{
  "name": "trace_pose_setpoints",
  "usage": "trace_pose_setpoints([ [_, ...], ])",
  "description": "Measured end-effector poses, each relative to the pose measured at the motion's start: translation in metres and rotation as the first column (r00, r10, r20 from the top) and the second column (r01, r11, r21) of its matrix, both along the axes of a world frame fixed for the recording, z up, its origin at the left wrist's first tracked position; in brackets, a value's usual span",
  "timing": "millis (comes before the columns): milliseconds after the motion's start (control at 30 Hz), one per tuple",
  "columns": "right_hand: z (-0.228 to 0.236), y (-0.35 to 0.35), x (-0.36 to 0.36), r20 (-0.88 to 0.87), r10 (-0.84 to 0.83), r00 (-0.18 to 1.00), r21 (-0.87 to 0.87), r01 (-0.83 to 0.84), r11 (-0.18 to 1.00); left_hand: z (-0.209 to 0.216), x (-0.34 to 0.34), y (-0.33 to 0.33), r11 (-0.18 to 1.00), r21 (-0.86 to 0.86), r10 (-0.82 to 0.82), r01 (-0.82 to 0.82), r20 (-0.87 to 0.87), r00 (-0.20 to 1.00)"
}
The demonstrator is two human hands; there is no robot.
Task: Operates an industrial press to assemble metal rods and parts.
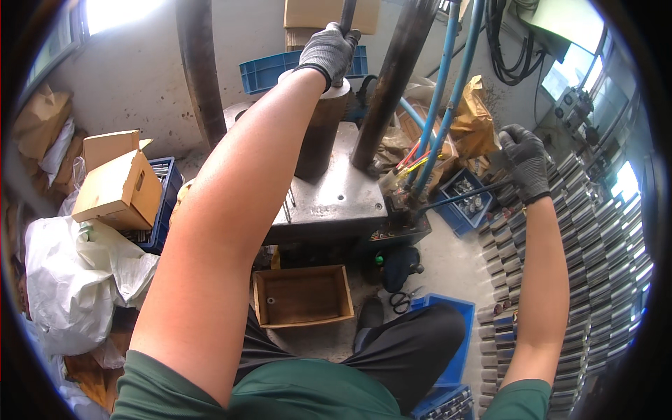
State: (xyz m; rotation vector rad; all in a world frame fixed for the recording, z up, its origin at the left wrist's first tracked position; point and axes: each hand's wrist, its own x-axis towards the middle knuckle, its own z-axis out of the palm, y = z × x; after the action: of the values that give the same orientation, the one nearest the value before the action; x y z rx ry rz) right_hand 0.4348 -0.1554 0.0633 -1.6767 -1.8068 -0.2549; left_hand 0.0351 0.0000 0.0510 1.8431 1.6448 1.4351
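Note:
My left hand [329, 52], in a grey knit glove, is raised over the machine with its fingers closed round a dark metal rod [348, 14]. Below it stands a thick dark cylinder [318, 140] with a pale round top, on a steel machine bed [339, 199]. On the right, my gloved right hand [525, 161] is wrapped round the end of a dark lever [465, 197], which runs back to the machine's side. My left forearm hides part of the bed. Thin metal pins [289, 206] lie near the bed's front edge.
Dark columns [392, 77] and blue hoses [444, 105] rise beside the bed. Stacked metal tubes [581, 245] fill the right. A wooden box [304, 323] sits below the bed, near scissors [401, 302] and a blue bin [467, 325]. A cardboard box [122, 185] stands left.

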Motion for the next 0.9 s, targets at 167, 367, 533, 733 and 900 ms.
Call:
trace_pose_setpoints([
  [167,-0.002,-0.015,-0.004,0.056,-0.043,0.998,-0.017,0.044,0.999,-0.012,0.002,-0.024,0.977,0.215,0.002,0.009,-0.054,0.999],
  [367,-0.013,-0.042,0.001,0.055,-0.044,0.998,0.006,0.044,0.999,-0.070,-0.007,-0.095,0.731,0.602,-0.169,0.321,-0.296,0.940],
  [533,-0.043,-0.084,0.018,0.089,0.053,0.995,0.087,-0.060,0.994,-0.177,0.021,-0.190,0.668,0.481,-0.701,0.567,0.152,0.697],
  [733,-0.089,-0.170,-0.016,0.345,0.221,0.912,0.143,-0.284,0.948,-0.277,0.030,-0.272,0.724,-0.056,-0.262,0.688,0.900,0.349],
  [900,-0.146,-0.234,-0.111,0.161,0.457,0.875,0.037,-0.468,0.883,-0.299,0.016,-0.256,0.579,-0.328,0.116,0.746,0.939,0.324],
])
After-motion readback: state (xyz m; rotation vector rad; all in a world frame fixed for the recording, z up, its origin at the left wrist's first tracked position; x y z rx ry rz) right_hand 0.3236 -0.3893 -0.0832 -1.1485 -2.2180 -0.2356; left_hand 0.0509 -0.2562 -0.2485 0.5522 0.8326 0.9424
